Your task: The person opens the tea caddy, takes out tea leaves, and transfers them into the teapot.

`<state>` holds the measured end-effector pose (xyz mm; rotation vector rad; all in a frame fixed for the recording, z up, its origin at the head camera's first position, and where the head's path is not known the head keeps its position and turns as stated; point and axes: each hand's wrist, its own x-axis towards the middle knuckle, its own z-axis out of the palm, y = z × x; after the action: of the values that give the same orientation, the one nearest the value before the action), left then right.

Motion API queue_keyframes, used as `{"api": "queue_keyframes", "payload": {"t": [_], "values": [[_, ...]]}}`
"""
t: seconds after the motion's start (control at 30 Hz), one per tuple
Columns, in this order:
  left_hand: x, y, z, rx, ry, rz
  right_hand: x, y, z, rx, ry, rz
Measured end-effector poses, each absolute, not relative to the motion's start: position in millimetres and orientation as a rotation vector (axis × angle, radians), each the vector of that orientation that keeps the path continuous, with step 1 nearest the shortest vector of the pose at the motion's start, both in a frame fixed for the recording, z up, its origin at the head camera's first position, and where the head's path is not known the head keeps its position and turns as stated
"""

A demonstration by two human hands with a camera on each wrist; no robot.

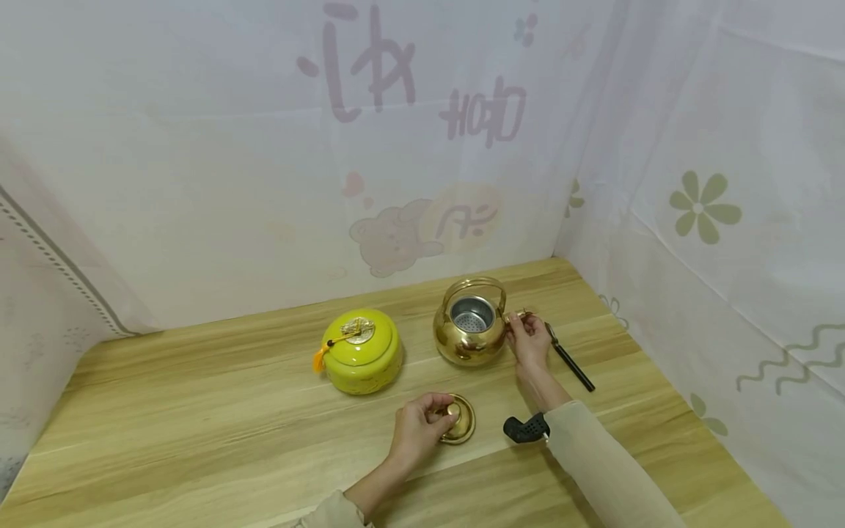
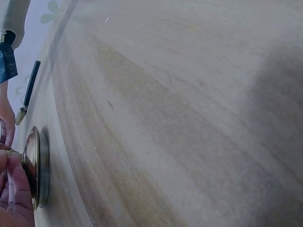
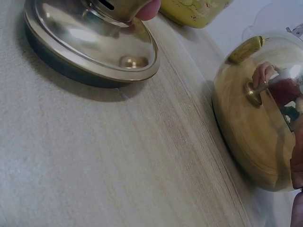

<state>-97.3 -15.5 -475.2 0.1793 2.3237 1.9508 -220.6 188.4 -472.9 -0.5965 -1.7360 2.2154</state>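
Observation:
A round gold teapot (image 1: 467, 350) stands on the table with its top uncovered and its hoop handle upright. Inside its mouth sits a silver perforated strainer (image 1: 472, 320). My right hand (image 1: 529, 343) is at the pot's right side, thumb and fingers pinching the gold spout (image 1: 520, 314). Nearer to me, my left hand (image 1: 417, 427) pinches the knob of the gold lid (image 1: 466, 422). That lid (image 3: 94, 40) appears low over the wood in the right wrist view, its rim casting a shadow. In the left wrist view, fingers (image 2: 20, 187) are at the knob.
Left of the pot is a yellow lidded jar (image 1: 361, 367) with an orange tassel (image 1: 319, 359). Right of my right hand lies a slim black-handled tool (image 1: 573, 365) with a metallic end. Printed cloth walls (image 1: 198, 220) border the wooden table (image 1: 218, 425) at back and sides.

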Motion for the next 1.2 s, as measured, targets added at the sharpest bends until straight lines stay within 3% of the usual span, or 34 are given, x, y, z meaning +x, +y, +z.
{"api": "queue_keyframes", "payload": {"t": [0.4,0.77,1.2], "values": [[-100.3,-14.1,-476.8,0.205,2.361,1.907,-217.8,194.4,-472.2,-0.595,-1.793,2.226],[-108.4,-34.2,-450.7,0.216,2.373,1.938,-187.4,201.6,-458.0,-0.659,-1.589,2.299],[-127.7,-100.4,-406.1,0.006,2.627,2.053,-167.1,125.9,-427.0,-0.193,-1.69,2.45]]}}
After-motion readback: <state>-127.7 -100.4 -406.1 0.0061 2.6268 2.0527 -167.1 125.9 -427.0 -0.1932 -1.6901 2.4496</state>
